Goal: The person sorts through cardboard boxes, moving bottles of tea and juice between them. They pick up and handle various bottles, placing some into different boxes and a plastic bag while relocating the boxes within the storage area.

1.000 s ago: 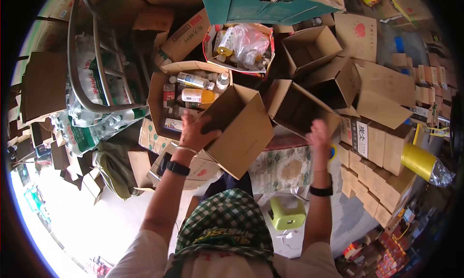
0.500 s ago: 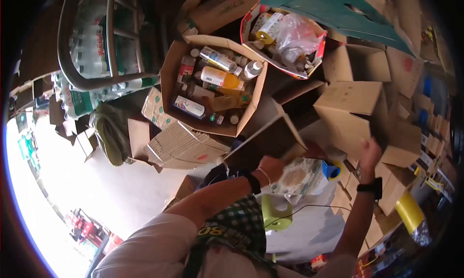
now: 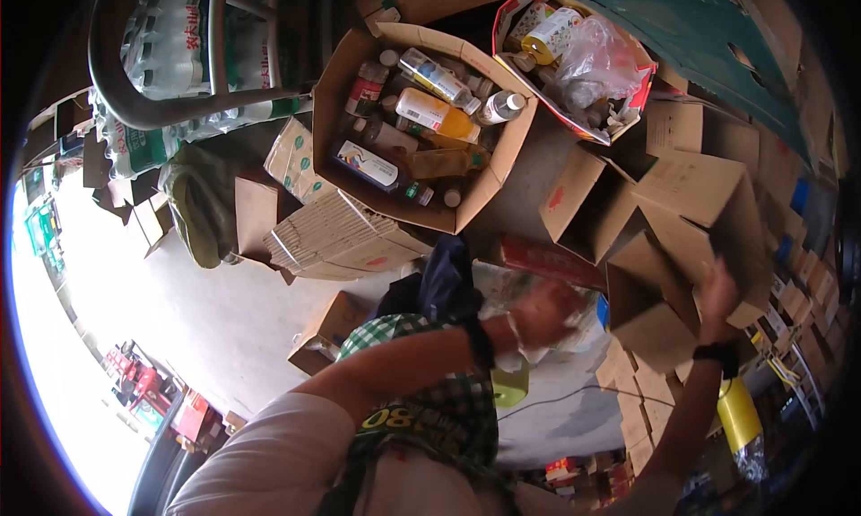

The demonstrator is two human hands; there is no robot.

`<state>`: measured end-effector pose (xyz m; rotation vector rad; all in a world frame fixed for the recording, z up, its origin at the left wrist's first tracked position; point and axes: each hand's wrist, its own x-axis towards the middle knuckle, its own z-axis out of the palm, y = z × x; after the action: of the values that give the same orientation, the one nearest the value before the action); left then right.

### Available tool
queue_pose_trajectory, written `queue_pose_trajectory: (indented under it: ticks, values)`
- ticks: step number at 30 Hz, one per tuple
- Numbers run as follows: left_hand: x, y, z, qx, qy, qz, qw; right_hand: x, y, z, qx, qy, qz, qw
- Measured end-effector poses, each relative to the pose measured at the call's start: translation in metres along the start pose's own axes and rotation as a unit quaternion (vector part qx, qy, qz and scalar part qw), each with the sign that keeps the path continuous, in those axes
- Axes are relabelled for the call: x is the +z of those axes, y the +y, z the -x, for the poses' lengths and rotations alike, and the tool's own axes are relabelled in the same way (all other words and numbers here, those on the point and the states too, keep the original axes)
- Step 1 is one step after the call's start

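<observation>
Shift in hand: open carton (image 3: 659,338) — farther right of bottle box (image 3: 507,163)
Left hand (image 3: 545,314): blurred
Right hand (image 3: 717,293): beside carton
Grips: both unclear

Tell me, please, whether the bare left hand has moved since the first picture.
Yes, the left hand moved right, away from the open brown cardboard box of bottles.

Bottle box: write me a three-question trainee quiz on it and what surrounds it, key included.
1. True or false: the right hand is beside cardboard cartons, outside the bottle box.
2. Which of these lies in the red-rimmed box?
a) a pair of shoes
b) a clear plastic bag
c) a lamp
3. Fill in: the person's apron has a green-and-____ check.

Key: 1 true; 2 b; 3 white.
</observation>
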<state>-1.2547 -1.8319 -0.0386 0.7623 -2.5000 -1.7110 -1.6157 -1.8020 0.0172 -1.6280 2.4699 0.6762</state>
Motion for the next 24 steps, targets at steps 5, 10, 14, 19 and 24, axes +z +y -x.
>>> queue_pose_trajectory:
  ticks: [5,10,14,19,24]
  values:
    - [-0.074,-0.097,0.115,-0.417,-0.077,-0.094,0.901,0.042,-0.056,0.015,0.118,0.01,-0.008,0.993]
    - [-0.054,-0.246,0.349,-0.332,0.044,-0.185,0.924,0.049,-0.1,0.089,0.06,0.015,-0.132,0.989]
    - [-0.072,-0.219,0.449,-0.413,-0.131,-0.343,0.834,0.028,-0.138,0.155,0.061,-0.15,-0.342,0.926]
    - [-0.031,-0.236,0.497,-0.315,-0.181,-0.374,0.853,-0.018,-0.171,0.139,0.004,-0.19,-0.38,0.905]
    - [-0.032,-0.211,0.4,-0.563,0.169,0.219,0.779,-0.069,-0.209,-0.001,0.0,-0.027,-0.517,0.856]
